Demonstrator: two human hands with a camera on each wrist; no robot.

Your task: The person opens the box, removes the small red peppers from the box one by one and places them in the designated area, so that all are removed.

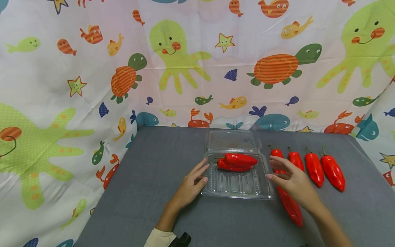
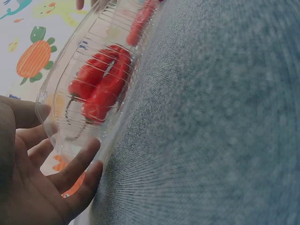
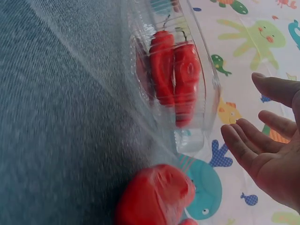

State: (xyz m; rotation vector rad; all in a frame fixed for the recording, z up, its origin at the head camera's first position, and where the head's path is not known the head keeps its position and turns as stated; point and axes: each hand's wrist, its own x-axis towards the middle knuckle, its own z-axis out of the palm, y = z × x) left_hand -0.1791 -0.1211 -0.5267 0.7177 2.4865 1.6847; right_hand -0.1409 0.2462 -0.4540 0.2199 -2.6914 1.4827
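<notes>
Two glossy red peppers (image 1: 237,162) lie side by side in the back part of a clear plastic clamshell box (image 1: 236,196), its lid (image 1: 232,140) folded back behind it. Against the box's left wall rests my left hand (image 1: 192,185); in the left wrist view its thumb is at the rim and its fingers (image 2: 77,161) spread along the side. My right hand (image 1: 291,181) hovers by the right wall, over a red pepper (image 1: 290,207) lying on the table. In the right wrist view, its relaxed fingers (image 3: 239,143) hold nothing and show a gap from the box.
Several more red peppers (image 1: 314,169) with green stems lie in a row right of the box, partly behind my right hand. The grey table (image 1: 160,154) meets a sea-animal printed curtain (image 1: 191,41) at the back and sides.
</notes>
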